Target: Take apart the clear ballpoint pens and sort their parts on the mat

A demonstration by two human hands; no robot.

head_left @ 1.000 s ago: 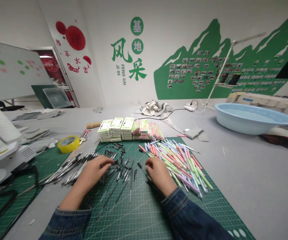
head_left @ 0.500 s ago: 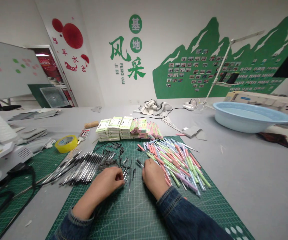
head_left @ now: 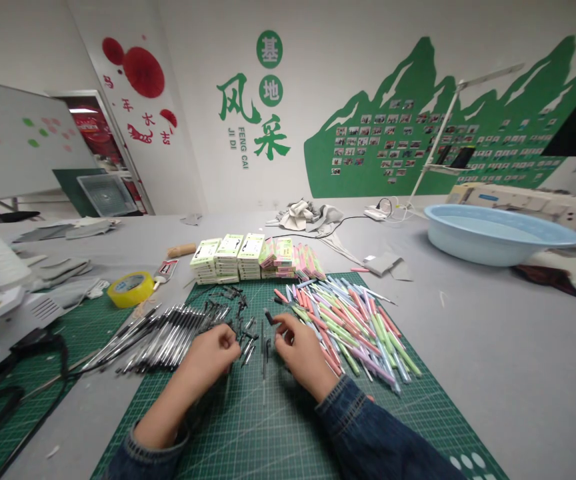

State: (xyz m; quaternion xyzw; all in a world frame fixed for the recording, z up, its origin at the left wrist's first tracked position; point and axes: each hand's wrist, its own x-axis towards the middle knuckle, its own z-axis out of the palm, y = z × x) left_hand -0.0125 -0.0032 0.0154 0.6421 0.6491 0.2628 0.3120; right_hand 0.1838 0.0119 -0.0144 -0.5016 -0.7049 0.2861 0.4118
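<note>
My left hand (head_left: 213, 353) is closed, its fingers curled beside the right end of a row of clear-and-black pens (head_left: 168, 337). Whatever is in its fingertips is hidden. My right hand (head_left: 301, 350) is bent over the green cutting mat (head_left: 268, 433), its index finger and thumb around a black-capped pen whose black end (head_left: 269, 317) sticks out at the left. Most of that pen is covered by the hand. Between the hands lie thin refills (head_left: 263, 373) and small black-and-clear pen parts (head_left: 249, 347). A heap of pastel pens (head_left: 358, 320) is right of my right hand.
Stacked small boxes (head_left: 228, 257) stand behind the mat. Yellow tape (head_left: 131, 290) and a white machine (head_left: 8, 320) with black cables are on the left. A blue basin (head_left: 498, 233) sits at the right. Grey cloth (head_left: 308, 217) lies at the back.
My left hand came down from the black parts toward me and right, then shifted slightly left. My right hand moved a little left, and its index finger has lifted and straightened along the black end.
</note>
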